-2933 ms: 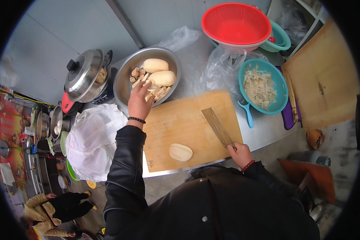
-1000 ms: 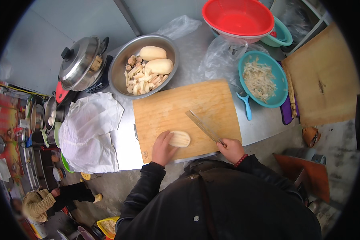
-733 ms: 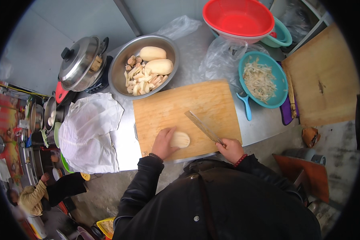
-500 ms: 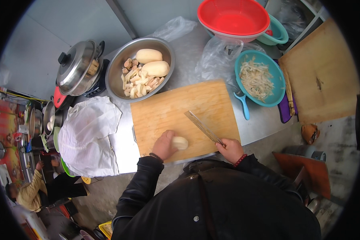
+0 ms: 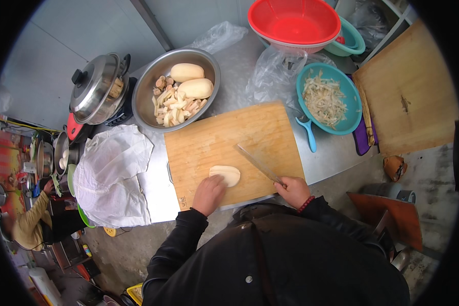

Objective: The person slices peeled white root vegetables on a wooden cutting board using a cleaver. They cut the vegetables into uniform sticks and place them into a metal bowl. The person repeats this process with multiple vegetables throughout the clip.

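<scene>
A pale, peeled piece of lotus root (image 5: pixel 228 176) lies near the front edge of the wooden cutting board (image 5: pixel 209 145). Curled fingers of my left hand (image 5: pixel 209 195) press on its left end; the thumb is hard to make out. To the right, my right hand (image 5: pixel 292 192) grips the handle of a kitchen knife (image 5: pixel 257 163). The blade slants away to the left over the board, apart from the root. Beyond the board, a steel bowl (image 5: pixel 137 104) holds two whole peeled roots (image 5: pixel 196 88), cut strips (image 5: pixel 174 109) and small brownish chunks (image 5: pixel 161 82).
A turquoise basin (image 5: pixel 355 122) of pale shreds and a blue peeler (image 5: pixel 310 136) sit right of the board. White cloth (image 5: pixel 115 173) covers the left side, near a lidded steel pot (image 5: pixel 94 92). A red basin (image 5: pixel 294 25) stands behind. Another person (image 5: pixel 33 224) is far left.
The lotus root piece has turned, so a broad pale face now shows. My left hand has shifted slightly lower on it. The knife hand has barely moved. The person at far left has moved.
</scene>
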`<action>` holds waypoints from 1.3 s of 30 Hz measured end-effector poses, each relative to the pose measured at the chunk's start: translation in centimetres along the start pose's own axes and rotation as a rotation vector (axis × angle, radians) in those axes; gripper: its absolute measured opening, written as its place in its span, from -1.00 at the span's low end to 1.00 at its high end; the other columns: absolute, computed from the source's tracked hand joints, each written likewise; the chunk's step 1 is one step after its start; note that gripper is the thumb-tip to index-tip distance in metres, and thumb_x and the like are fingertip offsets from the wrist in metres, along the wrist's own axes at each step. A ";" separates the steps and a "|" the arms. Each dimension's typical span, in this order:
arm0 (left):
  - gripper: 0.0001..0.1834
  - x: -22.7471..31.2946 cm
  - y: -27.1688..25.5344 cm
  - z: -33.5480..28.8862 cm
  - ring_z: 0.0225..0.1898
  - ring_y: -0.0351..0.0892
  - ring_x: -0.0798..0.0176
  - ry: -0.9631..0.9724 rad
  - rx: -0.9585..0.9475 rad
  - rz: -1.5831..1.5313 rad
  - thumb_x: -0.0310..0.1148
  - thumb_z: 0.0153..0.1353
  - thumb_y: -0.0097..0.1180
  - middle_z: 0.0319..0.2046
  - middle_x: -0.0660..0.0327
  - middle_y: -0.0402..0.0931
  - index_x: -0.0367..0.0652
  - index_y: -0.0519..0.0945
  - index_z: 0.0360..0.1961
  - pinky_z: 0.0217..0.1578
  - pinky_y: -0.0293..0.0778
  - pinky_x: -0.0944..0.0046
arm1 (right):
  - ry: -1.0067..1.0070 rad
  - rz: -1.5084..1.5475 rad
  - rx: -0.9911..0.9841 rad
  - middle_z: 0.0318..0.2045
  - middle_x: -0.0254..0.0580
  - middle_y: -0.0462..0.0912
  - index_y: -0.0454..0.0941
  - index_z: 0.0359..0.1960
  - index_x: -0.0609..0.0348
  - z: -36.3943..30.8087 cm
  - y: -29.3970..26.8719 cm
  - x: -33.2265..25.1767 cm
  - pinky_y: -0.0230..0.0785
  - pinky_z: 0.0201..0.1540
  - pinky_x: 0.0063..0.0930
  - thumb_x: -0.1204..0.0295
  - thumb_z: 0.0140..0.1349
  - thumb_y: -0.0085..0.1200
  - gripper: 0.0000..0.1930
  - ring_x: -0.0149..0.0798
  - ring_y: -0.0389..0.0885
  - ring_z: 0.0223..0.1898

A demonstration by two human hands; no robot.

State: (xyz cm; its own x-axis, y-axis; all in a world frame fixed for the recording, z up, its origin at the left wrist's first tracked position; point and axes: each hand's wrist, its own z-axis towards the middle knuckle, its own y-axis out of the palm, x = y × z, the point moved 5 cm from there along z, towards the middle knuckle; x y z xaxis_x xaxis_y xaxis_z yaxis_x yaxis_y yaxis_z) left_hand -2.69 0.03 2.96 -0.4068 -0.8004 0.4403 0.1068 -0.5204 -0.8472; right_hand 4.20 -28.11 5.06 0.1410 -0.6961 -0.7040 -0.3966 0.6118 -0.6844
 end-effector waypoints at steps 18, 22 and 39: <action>-0.79 -1.0 -5.4 -2.1 0.01 0.57 -0.09 -0.289 0.299 -0.002 -0.53 0.05 0.34 -0.06 0.05 0.60 -0.17 0.66 -0.25 -0.03 0.51 0.00 | -0.421 -0.338 -0.233 -0.53 -0.01 0.64 0.61 -0.45 0.10 4.9 2.7 -7.1 0.45 -0.32 0.05 0.31 0.26 0.02 -0.79 0.12 0.64 -0.41; -0.58 -0.7 -7.3 -1.0 -0.01 0.54 -0.12 -0.244 0.415 0.030 -0.52 -0.03 0.42 -0.09 0.01 0.52 -0.21 0.59 -0.09 -0.03 0.49 0.00 | -0.413 -0.336 -0.269 -0.52 0.00 0.64 0.61 -0.46 0.11 5.4 2.6 -7.5 0.46 -0.31 0.05 0.31 0.26 0.02 -0.79 0.13 0.64 -0.40; -0.81 -3.5 -3.9 6.2 -0.34 0.59 0.10 -0.130 -0.196 0.222 -0.34 -0.14 0.43 -0.50 0.28 0.56 -0.02 0.61 -0.53 -0.37 0.50 0.10 | -0.391 -0.386 -0.341 -0.50 -0.01 0.66 0.62 -0.44 0.10 6.2 3.7 -7.0 0.49 -0.32 0.05 0.37 0.25 -0.02 -0.81 0.13 0.66 -0.41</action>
State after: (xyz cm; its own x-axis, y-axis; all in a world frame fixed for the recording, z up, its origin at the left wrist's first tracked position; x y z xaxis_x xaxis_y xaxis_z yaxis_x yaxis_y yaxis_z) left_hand 3.95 3.05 6.55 -0.2727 -0.9259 0.2616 -0.0018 -0.2714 -0.9625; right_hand 7.34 -18.62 6.30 0.6259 -0.6145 -0.4801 -0.5078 0.1462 -0.8490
